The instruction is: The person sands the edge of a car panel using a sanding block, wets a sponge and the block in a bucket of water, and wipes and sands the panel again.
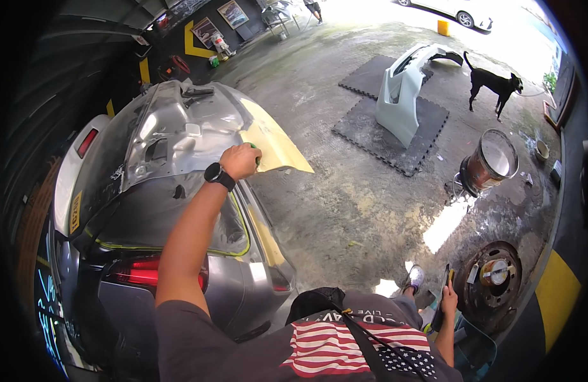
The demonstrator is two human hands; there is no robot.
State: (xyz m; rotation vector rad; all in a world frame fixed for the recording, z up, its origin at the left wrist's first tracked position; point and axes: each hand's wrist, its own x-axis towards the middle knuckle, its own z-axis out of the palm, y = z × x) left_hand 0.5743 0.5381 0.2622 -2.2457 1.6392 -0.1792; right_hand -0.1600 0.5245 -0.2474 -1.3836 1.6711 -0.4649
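Observation:
My left hand, with a dark watch on its wrist, is closed around a small green object, mostly hidden by the fingers. It rests at the edge of a silver car body panel, where a pale yellow coated strip runs along the outer side. Beneath lies the grey rear of a car with a red tail light. Low at my right side, my right hand grips a long, thin dark tool with a yellow-orange part; its kind is unclear.
On the floor, a pale bumper stands on dark foam mats. A black dog is beyond it. Nearer right are a metal drum and a rusty wheel rim with a can on it. A person stands far off.

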